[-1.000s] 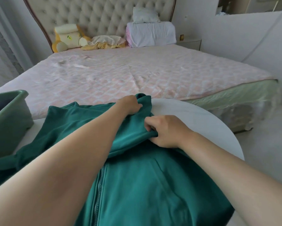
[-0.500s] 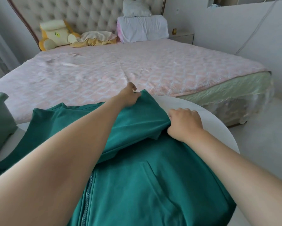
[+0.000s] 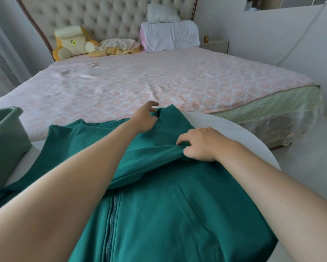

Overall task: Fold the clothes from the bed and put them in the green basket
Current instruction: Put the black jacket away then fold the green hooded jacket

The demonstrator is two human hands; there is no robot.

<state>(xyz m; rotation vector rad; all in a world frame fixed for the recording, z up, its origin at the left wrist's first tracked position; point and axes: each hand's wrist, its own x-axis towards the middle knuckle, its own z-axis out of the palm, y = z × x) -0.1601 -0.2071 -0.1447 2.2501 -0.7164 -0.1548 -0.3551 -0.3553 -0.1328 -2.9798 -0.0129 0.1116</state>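
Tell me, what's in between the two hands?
Just the teal jacket. Its folded-over part stretches from the left hand to the right hand, and both hands hold it. The head view shows this.

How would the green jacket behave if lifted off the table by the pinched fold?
Likely floppy: the green jacket bunches where the right hand pinches it, so the rest would sag. Probably not slippery: the matte fabric lies creased on the table.

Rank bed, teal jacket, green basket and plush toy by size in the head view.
1. Bed and teal jacket: alike, unranked; jacket is nearer the camera.
2. Green basket, cut off at the edge.
3. Plush toy.
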